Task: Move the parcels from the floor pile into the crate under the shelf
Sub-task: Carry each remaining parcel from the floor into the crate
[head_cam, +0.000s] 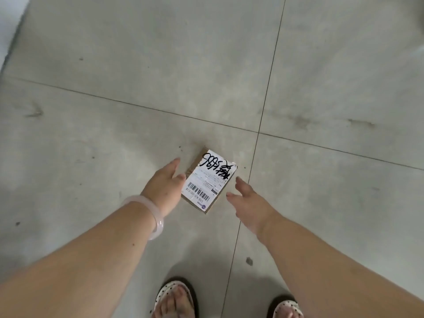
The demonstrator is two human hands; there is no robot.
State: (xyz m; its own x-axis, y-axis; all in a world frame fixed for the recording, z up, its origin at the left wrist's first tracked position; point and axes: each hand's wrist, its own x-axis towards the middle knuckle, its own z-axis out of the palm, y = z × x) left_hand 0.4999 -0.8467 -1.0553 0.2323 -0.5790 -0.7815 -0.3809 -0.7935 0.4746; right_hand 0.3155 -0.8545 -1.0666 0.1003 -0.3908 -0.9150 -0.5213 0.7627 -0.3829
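On the grey tiled floor (114, 134) lies a small brown cardboard parcel with a white label (208, 180), between the empty, open left hand (164, 187) and right hand (249, 205), which should squeeze both long sides together before lifting.

Scuffed grey tiled floor (137, 65), dark joints.

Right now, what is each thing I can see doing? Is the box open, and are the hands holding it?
Box: looks closed, lying flat on the floor, label up, not held.
Left hand: open, fingers straight, right beside the box.
Right hand: open, on the box's other side, not gripping.
Bracelet: worn on the left wrist.
Sandals: on both feet, standing on the floor.
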